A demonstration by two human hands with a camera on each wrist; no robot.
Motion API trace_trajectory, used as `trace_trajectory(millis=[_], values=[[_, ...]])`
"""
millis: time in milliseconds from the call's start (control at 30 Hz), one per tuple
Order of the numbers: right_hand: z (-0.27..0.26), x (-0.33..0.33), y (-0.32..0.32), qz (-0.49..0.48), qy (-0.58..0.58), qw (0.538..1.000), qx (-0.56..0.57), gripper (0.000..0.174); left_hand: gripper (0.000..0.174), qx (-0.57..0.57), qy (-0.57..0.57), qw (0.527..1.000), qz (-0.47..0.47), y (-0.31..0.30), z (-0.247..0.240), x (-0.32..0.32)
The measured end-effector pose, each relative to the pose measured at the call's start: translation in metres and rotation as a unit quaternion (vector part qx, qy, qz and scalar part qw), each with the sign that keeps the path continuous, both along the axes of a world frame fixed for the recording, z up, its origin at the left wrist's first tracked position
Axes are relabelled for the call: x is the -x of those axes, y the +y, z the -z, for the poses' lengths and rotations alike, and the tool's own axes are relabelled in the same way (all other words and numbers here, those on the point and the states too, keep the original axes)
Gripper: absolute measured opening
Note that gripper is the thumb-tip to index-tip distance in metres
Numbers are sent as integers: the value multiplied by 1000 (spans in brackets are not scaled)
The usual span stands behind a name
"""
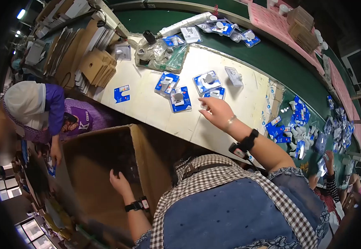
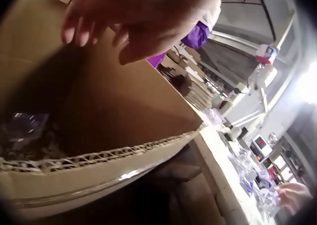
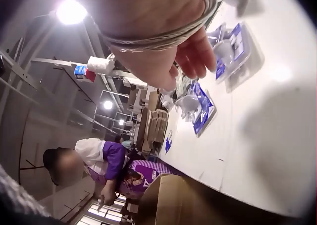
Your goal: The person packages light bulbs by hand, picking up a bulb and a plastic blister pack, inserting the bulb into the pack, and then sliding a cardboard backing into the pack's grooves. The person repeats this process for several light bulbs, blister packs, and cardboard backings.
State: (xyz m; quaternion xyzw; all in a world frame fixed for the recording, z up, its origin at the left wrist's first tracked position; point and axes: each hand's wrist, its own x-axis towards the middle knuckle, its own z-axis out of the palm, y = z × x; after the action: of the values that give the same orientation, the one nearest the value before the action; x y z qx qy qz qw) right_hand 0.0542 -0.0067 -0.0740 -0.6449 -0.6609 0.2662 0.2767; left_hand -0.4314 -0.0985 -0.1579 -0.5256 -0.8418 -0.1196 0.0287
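My left hand [image 1: 121, 184] hangs over a large open cardboard box [image 1: 138, 145], fingers loosely bent and nothing in them. In the left wrist view the same hand [image 2: 138, 22] is above the box's inside, where a clear plastic piece [image 2: 27, 126] lies low down. My right hand [image 1: 218, 114] is over the white table, thumb and fingers apart and no object between them. Its fingertips are close to a blue-carded clear blister pack [image 1: 181, 100] with a round white part. Other such packs [image 1: 207, 80] lie just beyond, and a clear plastic shell [image 1: 233, 77] stands to their right.
A flat blue card [image 1: 122, 94] lies on the white table [image 1: 147, 106]. Behind are a bag of clear plastic [image 1: 159, 56] and stacked brown cardboard [image 1: 99, 68]. On the right, the green belt [image 1: 286, 110] carries many packs. Another person [image 1: 56, 101] stands at left beyond the box.
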Motion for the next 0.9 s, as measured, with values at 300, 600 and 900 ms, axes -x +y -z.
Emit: trace_trajectory(millis=[300,600,900], values=[[49,46,74,150,-70,963,214,47,24,49,-378,836,394,131,-72,-198],[50,42,31,243,344,876,235,37,54,179,-694,641,274,170,7,-274],[-28,-12,-55,202,193,958,66,92,46,394,-606,529,445,193,-85,-310]])
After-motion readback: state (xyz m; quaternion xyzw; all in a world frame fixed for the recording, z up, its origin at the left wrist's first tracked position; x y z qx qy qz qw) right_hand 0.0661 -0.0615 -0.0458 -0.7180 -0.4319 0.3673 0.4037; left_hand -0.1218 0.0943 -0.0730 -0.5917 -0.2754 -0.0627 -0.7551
